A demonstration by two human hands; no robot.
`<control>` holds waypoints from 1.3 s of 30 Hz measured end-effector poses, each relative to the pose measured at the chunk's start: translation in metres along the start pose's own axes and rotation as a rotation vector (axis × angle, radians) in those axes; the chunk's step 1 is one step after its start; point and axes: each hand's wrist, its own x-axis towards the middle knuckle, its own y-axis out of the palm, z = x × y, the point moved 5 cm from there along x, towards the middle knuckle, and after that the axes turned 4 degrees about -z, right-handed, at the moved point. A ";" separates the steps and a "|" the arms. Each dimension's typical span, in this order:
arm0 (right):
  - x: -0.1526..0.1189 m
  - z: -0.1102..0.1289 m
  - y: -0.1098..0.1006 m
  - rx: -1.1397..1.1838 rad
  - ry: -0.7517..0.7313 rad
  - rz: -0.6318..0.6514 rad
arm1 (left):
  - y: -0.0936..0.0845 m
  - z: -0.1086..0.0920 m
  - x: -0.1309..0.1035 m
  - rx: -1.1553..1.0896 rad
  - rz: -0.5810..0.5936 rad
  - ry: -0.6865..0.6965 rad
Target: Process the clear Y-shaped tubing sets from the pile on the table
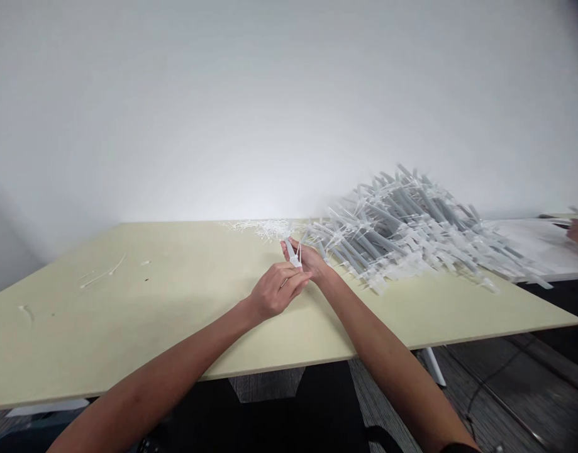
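Clamping one slim, straight, grey-and-white strip: left hand and right hand, both closed

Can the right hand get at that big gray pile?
Probably yes: the right hand is close to the gray pile, with nothing seeming in between, though it may need to let go of the strip first.

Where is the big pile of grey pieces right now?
In the head view, the pile of grey pieces lies on the yellow table, right of centre, mostly right of the right hand.
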 end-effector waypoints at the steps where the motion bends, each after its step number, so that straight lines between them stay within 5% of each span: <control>1: 0.000 -0.001 0.000 -0.005 0.007 0.003 | 0.000 0.000 0.000 0.004 -0.003 0.002; 18: -0.025 0.012 0.009 -0.492 -0.296 -0.238 | 0.007 -0.012 -0.008 -0.017 -0.006 0.126; 39: -0.031 0.021 0.009 -0.781 -0.449 -0.308 | 0.006 -0.010 -0.006 -0.035 0.006 0.101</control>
